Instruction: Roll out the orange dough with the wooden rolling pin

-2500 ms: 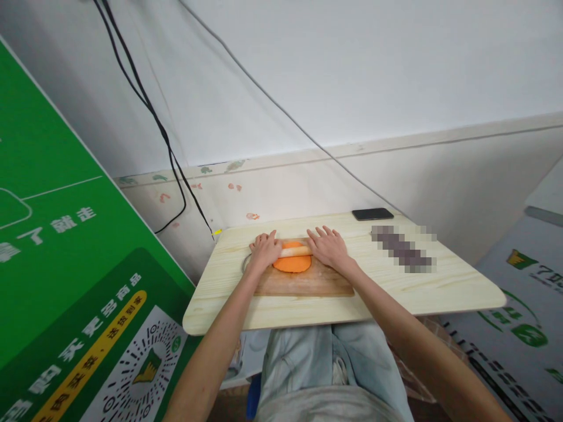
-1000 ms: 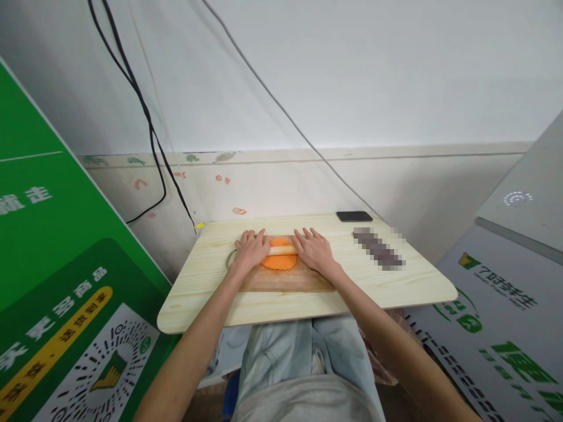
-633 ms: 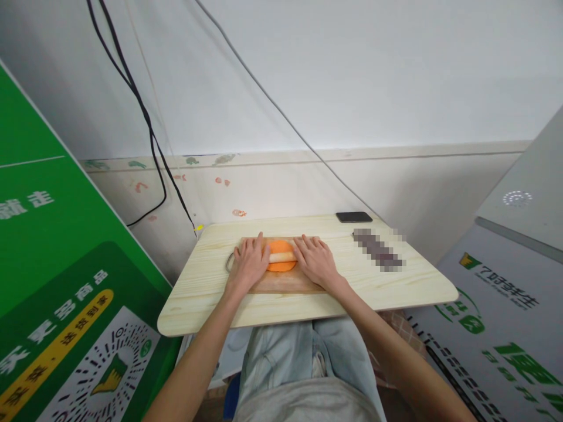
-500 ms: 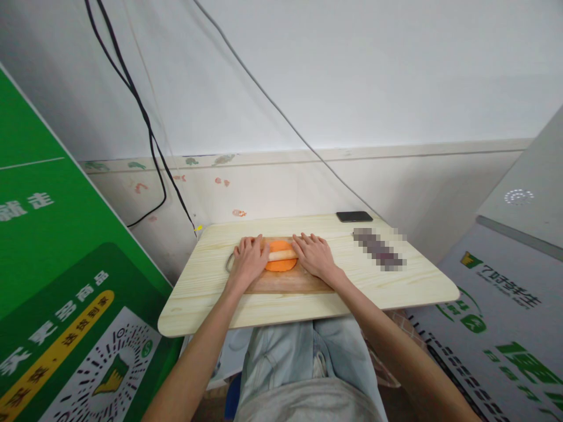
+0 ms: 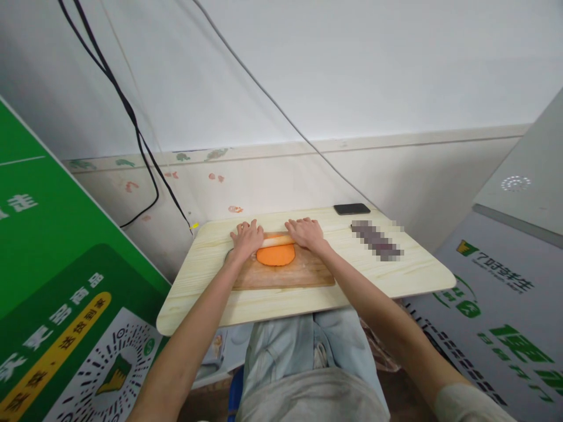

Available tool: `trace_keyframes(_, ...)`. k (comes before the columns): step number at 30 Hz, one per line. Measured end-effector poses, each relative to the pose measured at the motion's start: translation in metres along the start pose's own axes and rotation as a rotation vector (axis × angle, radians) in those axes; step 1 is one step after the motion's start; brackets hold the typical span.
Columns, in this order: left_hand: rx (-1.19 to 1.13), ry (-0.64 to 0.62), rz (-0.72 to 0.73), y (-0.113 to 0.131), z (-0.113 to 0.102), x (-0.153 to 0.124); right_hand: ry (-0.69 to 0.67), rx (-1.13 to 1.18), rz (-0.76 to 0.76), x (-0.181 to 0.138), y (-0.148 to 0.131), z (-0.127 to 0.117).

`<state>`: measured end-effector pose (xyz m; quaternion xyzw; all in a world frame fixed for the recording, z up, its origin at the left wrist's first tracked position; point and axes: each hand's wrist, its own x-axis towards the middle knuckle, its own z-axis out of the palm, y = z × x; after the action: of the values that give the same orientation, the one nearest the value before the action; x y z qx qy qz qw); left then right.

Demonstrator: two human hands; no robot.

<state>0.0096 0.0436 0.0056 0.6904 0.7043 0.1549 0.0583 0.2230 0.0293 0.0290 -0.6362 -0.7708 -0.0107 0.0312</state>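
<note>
A pale wooden rolling pin (image 5: 277, 241) lies across the far part of a flattened orange sheet of dough (image 5: 275, 256). My left hand (image 5: 247, 239) rests over the pin's left end, and my right hand (image 5: 307, 233) is over its right end. Both palms press from above with the fingers curving forward, so the pin's ends are hidden. Beneath the dough is a wooden cutting board (image 5: 281, 279), with a metal handle at its left side partly covered by my left wrist.
The board sits on a light wood-grain table (image 5: 391, 278) against a wall. Farther right are a black phone (image 5: 352, 209) and a blurred-out dark object (image 5: 376, 240). Green signage (image 5: 53, 246) stands left; a white printed panel (image 5: 505, 281) stands right. Black cables (image 5: 127, 108) hang on the left.
Both hands have pushed the rolling pin away from me, from the dough's middle to its far edge. More of the near dough now shows. The view has shifted slightly.
</note>
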Motion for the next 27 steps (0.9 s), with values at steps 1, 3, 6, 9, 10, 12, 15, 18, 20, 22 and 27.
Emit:
trace_keyframes(1, -0.001, 0.006, -0.014, 0.001, -0.001, 0.002, -0.013, 0.004, 0.006, 0.003, 0.000, -0.001)
trace_keyframes(3, 0.001, 0.026, -0.032, 0.003, -0.002, 0.007, -0.022, 0.017, 0.024, 0.007, 0.000, -0.004)
trace_keyframes(6, -0.001, 0.062, -0.044, 0.006, -0.004, 0.012, -0.013, 0.036, 0.050, 0.013, -0.001, -0.007)
trace_keyframes(9, -0.016, 0.093, -0.038, 0.007, -0.007, 0.015, 0.017, 0.042, 0.061, 0.016, -0.003, -0.010)
trace_keyframes(10, -0.020, 0.096, -0.037, 0.007, -0.007, 0.015, 0.025, 0.037, 0.059, 0.016, -0.004, -0.010)
trace_keyframes(12, -0.012, 0.093, -0.014, 0.007, -0.007, 0.011, 0.039, 0.016, 0.045, 0.013, -0.004, -0.009)
trace_keyframes(15, 0.022, 0.074, 0.079, 0.004, -0.003, -0.004, 0.058, -0.022, 0.013, 0.002, -0.004, -0.004)
trace_keyframes(18, 0.063, 0.073, 0.151, 0.000, 0.000, -0.025, 0.122, -0.041, -0.004, -0.015, -0.004, 0.005)
trace_keyframes(20, 0.095, 0.066, 0.199, -0.003, 0.002, -0.038, 0.169, -0.033, -0.009, -0.026, -0.004, 0.012)
trace_keyframes(22, 0.106, 0.054, 0.255, -0.006, 0.003, -0.051, 0.197, -0.012, -0.022, -0.038, -0.004, 0.017)
trace_keyframes(27, 0.067, 0.082, 0.342, -0.010, 0.004, -0.072, 0.278, 0.008, -0.058, -0.062, -0.004, 0.027)
